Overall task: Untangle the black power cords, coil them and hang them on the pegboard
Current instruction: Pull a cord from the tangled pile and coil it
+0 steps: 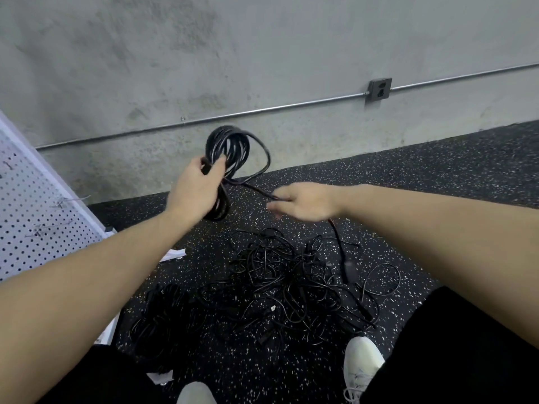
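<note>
Holding a coil (228, 147) of black cord up in front of the wall (262, 53), left hand (196, 191) has its fingers and thumb curled round the bundled loops near the middle, so the grip is closed on the coil; loops stick out above the hand and hang below it. One strand leaves the coil at the hand, swings out in a wide loop to the right, then runs down to the right hand (306, 201). Right hand is blurred, palm down, cord passing through at the fingers; looks like a loose pinch on the cord tail (339, 240) but cannot tell for sure whether that grip is closed. Past the right hand the tail drops toward the floor (437, 176) and ends in a dark plug (348, 271), also blurred. Rest of the cords sit on the speckled black floor below both hands: a big tangle (280, 284) in the middle, and a separate darker heap (166, 319) just left of it, near the left forearm. Pegboard (35, 228) is at the left edge, white, tilted in view, with a few wire hooks (68, 201) on it, none carrying a cord. Metal pipe (262, 110) runs along the wall to a grey outlet box (379, 88). White shoes (361, 365) at the bottom, scrap of white paper (173, 254) on the floor near the pegboard base
</note>
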